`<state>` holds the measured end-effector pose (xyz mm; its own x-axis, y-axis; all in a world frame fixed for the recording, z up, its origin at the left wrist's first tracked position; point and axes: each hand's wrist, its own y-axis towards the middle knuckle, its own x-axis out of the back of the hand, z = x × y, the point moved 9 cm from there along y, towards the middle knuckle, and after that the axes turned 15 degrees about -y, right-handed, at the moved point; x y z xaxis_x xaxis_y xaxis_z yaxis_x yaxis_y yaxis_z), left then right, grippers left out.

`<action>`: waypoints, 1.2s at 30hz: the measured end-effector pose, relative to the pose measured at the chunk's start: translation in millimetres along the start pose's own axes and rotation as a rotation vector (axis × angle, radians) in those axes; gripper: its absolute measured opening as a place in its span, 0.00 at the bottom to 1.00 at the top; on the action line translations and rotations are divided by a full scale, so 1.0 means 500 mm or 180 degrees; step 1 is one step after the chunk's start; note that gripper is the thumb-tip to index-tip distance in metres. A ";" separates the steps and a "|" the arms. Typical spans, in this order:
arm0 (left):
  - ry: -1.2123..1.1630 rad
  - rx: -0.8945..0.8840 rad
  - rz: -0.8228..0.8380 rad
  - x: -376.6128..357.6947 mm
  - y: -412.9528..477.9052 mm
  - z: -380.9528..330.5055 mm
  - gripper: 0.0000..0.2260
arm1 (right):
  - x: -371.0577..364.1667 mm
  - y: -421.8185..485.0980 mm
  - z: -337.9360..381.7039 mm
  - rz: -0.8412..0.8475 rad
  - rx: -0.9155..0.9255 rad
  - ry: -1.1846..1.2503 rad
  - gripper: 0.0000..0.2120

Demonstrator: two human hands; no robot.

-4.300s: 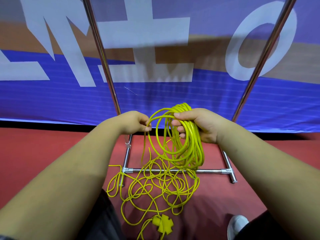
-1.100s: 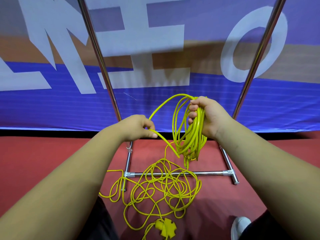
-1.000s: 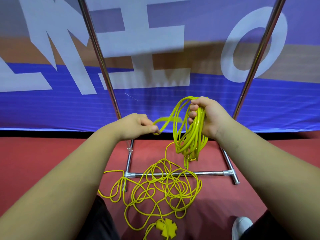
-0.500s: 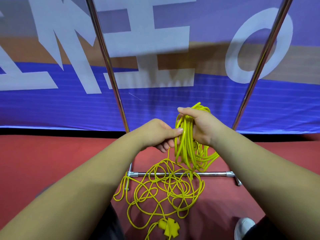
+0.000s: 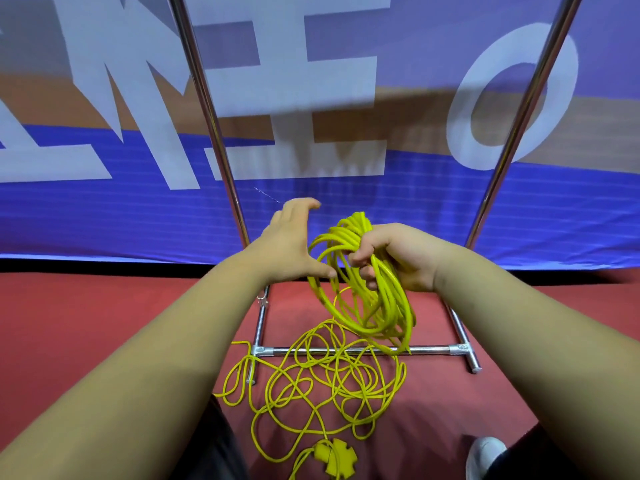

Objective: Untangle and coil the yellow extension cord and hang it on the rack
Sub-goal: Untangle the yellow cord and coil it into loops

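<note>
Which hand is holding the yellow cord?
The right hand: its fingers curl round the coiled yellow cord. The left hand is open and spread, gripping nothing.

- The coil point(image 5: 367, 299) hangs from the right hand point(image 5: 398, 258), gripped in its fingers point(image 5: 360, 268).
- The left hand point(image 5: 291, 247) is just left of the coil.
- Loose cord point(image 5: 322, 379) lies on the floor point(image 5: 104, 323) below both hands' fingers, across the rack point(image 5: 346, 349) bar.
- The socket point(image 5: 334, 457) lies nearest the person.
- The left pole point(image 5: 207, 123) rises just left of the left fingers point(image 5: 304, 204), and the right pole point(image 5: 519, 123) is right of the right hand.
</note>
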<state>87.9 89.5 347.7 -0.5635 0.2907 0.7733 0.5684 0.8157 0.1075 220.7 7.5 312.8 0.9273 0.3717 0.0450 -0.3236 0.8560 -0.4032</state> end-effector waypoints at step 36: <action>-0.0351 -0.0690 0.0512 -0.024 -0.027 -0.134 0.21 | 0.051 -0.057 -0.002 -0.0155 -0.0220 -0.0371 0.05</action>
<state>126.9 41.5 378.9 -0.5108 0.4700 0.7199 0.7639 0.6322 0.1293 254.0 -7.6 324.4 0.9121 0.3729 0.1703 -0.2612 0.8488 -0.4597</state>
